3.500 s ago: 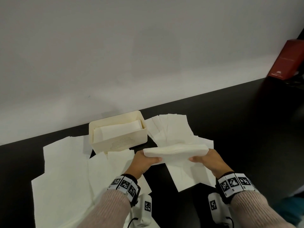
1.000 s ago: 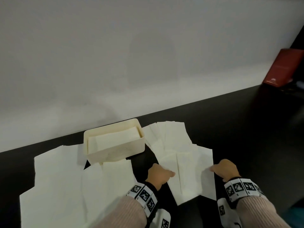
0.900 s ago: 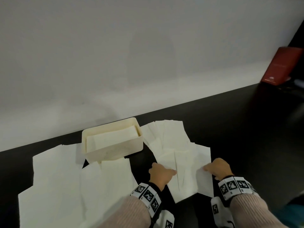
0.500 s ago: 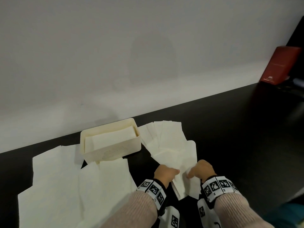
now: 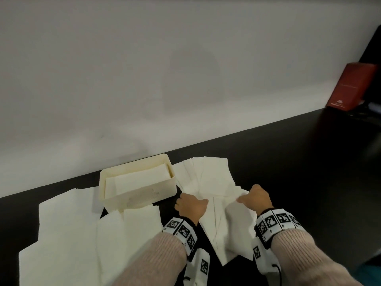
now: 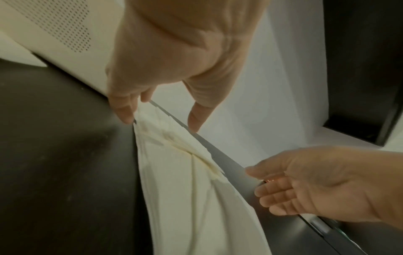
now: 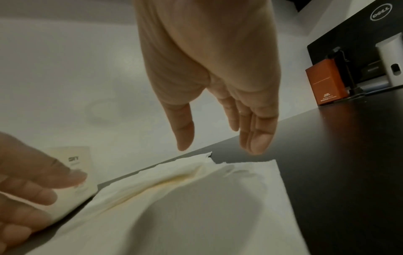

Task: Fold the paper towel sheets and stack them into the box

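A cream box [image 5: 142, 196] with folded sheets [image 5: 136, 180] inside stands against the wall. To its right a creased paper towel sheet [image 5: 226, 221] lies on the black table. My left hand [image 5: 191, 205] is at the sheet's far left corner and my right hand [image 5: 255, 197] at its far right corner. In the left wrist view the left hand [image 6: 161, 112] points thumb and fingers down at the sheet [image 6: 185, 189], apart and not pinching. In the right wrist view the right hand [image 7: 218, 138] hovers with straight fingers just above the sheet's [image 7: 196, 207] torn far edge.
Several loose flat sheets [image 5: 68, 234] cover the table to the left, and more [image 5: 210, 174] lie beyond the hands. A red box [image 5: 354, 85] and a dark monitor [image 7: 359, 34] stand at the far right. A white wall runs along the table's back edge.
Half a second ago my hands were close together near the sheet's middle. They have since moved away from me to its far edge and spread apart. The sheet now shows a lengthwise crease.
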